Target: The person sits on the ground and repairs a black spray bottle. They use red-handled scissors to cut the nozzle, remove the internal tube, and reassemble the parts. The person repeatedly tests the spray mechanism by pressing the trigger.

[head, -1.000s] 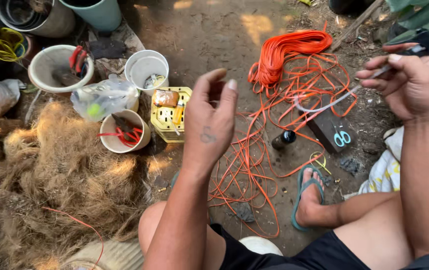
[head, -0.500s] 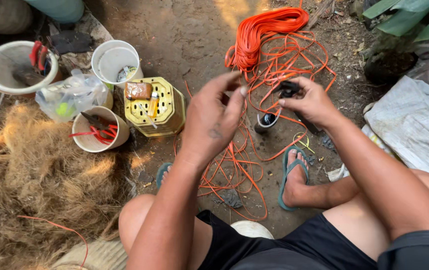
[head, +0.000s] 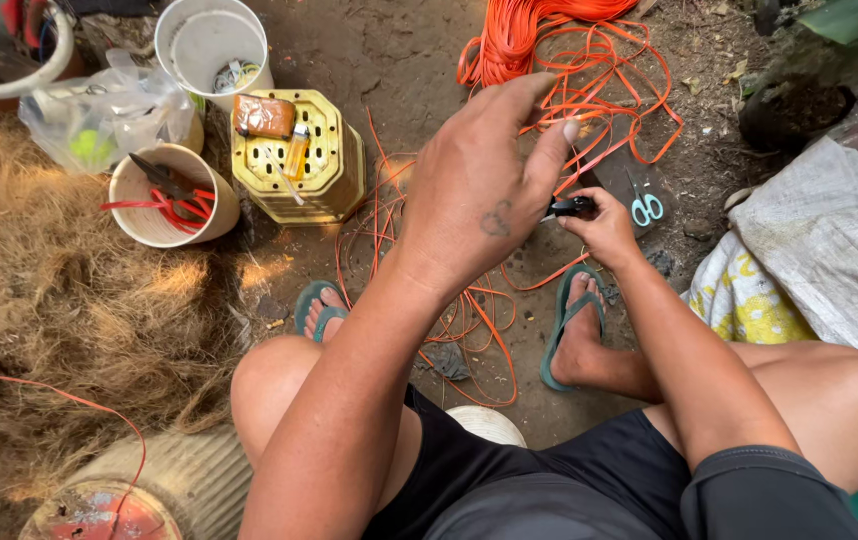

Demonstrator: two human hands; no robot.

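- Left hand [head: 474,195] raised in front of the view, back of hand to camera, fingers bent and drawn together at the tips; what the grip pinches is hidden behind the fingers, so I cannot tell whether it holds anything
- Right hand [head: 606,225] just beyond and below the left, clenched around a small black tool [head: 571,207]; only the tool's dark end shows past the fist, kind unclear
- Both grips meet close together, the black tool's end lying right at the left thumb side
- Orange cord [head: 549,60] lies loose on the dirt ground [head: 379,60] under and beyond both grips, thick bundle at the far end, loops running back toward the feet
- Small scissors with pale blue handles [head: 643,205] lie on a dark flat piece just to the right of the right grip, not touched
- Yellow basket [head: 299,160], upside down, sits to the left of the left grip; a brown packet and a small lighter rest on top of it
- Cup [head: 171,195] further left holds red-handled pliers and red cord
- White bucket [head: 212,45] stands beyond the yellow basket; clear plastic bag [head: 99,120] beside it
- Heap of brown fibre [head: 59,310] fills the ground far left of the grips
- White sack [head: 829,250] lies to the right of the right grip
- Feet in green flip-flops [head: 571,325] rest on the ground below the grips, cord strands between them
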